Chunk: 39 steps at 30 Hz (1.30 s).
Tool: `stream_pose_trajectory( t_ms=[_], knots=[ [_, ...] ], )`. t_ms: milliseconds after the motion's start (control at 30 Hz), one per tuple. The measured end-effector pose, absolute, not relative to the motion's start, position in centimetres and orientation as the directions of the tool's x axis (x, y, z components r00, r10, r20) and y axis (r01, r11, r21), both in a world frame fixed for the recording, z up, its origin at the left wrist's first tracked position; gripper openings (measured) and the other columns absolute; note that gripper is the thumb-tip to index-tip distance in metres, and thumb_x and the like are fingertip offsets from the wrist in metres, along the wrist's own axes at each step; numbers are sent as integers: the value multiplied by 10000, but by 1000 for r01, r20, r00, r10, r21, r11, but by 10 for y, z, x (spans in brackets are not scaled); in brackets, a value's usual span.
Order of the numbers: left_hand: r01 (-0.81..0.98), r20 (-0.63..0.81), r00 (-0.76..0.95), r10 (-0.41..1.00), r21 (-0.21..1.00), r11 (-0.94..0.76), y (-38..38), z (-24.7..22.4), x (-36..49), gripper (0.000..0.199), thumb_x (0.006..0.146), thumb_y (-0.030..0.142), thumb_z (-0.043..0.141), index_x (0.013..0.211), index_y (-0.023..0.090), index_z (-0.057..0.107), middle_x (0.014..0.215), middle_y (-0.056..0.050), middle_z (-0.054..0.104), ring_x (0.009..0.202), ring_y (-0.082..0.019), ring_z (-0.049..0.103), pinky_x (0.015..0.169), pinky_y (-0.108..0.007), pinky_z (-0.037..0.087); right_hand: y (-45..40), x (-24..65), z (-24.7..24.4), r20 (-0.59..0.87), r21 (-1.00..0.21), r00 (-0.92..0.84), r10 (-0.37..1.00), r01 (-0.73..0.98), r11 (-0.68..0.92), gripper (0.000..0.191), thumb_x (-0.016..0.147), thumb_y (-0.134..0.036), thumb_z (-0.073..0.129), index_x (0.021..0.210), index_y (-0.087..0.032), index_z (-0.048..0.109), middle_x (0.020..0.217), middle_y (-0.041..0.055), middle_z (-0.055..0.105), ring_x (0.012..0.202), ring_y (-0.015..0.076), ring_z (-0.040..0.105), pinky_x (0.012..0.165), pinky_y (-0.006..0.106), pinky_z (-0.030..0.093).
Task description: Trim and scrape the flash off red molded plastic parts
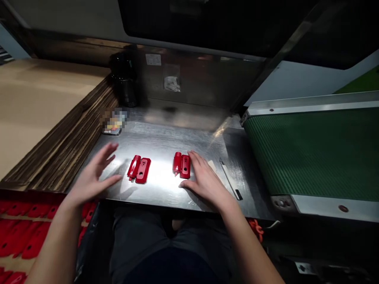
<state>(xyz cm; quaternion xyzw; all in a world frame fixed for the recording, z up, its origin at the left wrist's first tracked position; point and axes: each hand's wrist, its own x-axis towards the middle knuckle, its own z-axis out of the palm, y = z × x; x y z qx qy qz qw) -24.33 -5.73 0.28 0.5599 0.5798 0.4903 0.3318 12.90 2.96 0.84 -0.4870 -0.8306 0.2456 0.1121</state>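
Spread and empty, the left hand [99, 173] hovers left of two glossy red plastic parts [143, 170]; the right hand [204, 175] curves beside another pair.

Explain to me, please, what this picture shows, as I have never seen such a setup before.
There is no robot here: a person works with two bare hands, and the single picture comes from a camera worn on the head, looking forward and down.

On the metal table lie two red sets, each a rounded piece beside a flat one. The left hand is open and holds nothing. The right hand is spread at the edge of the nearer set; I cannot tell whether it touches.

Further right lies a slim white tool, then a green conveyor belt. Stacked cardboard stands at the left.
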Motion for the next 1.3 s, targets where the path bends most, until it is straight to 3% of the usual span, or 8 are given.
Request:
stream_pose_trajectory(
  t_ms=[100,233,333,433,500,833,1033,1300],
  knots=[
    [242,282,-344,896,948,-206,-84,9,-233,715,860,422,856,1513,295,595,1321,-71,731,1295,-313,664,1113,-413,576,48,121,6,-74,-534,-537,841,733,421,1129,777,-343,954,1674,-109,311,1729,225,361,1597,377,343,1309,511,340],
    [167,67,-338,939,986,-10,-127,-10,-172,210,873,391,865,973,206,858,762,-55,787,694,-214,751,673,-276,649,41,121,15,-62,-553,-534,843,722,416,1061,821,-352,911,1673,-133,318,1636,236,482,1515,398,453,1246,564,403],
    [-55,-147,-247,958,989,137,-139,-25,-121,459,829,454,912,1222,234,822,1094,-120,833,976,-276,804,880,-325,672,7,120,27,-101,-731,-536,838,611,303,1133,815,-489,905,1697,-211,250,1629,201,485,1506,363,472,1236,560,415],
    [-365,-172,-99,980,922,125,-135,-27,-91,1119,604,569,1029,1580,308,546,1590,-149,590,1468,-387,563,1226,-452,489,-35,115,32,-218,-909,-611,761,411,69,1286,704,-560,969,1704,-258,220,1616,167,498,1487,352,501,1233,534,423],
    [-478,-165,-12,986,867,139,-129,-24,-82,1257,526,607,1044,1616,327,483,1686,-152,472,1553,-431,443,1287,-511,398,-55,112,30,-250,-931,-641,725,366,3,1329,676,-549,986,1709,-248,205,1632,173,475,1496,360,487,1244,536,408],
    [-471,-138,42,989,870,142,-117,-16,-60,1062,621,561,1023,1520,289,528,1628,-175,519,1527,-419,473,1279,-518,399,-79,124,24,-276,-925,-543,793,376,-65,1304,691,-513,972,1706,-246,198,1653,177,462,1519,356,464,1260,549,381],
    [-417,-176,-47,983,898,141,-125,-17,-69,1069,682,412,1006,1577,327,427,1657,-167,471,1554,-417,433,1322,-565,298,-15,178,19,-12,-602,125,992,791,-107,428,1058,-555,432,1249,-219,617,1244,139,693,1085,292,684,939,448,542],
    [-252,-170,103,980,949,191,-136,-16,-87,1091,643,385,1048,1565,413,465,1707,-104,432,1623,-395,320,1332,-519,295,39,226,12,-73,-401,125,989,905,-144,142,931,-374,572,919,-239,615,979,96,657,896,325,639,726,410,413]
  ],
)
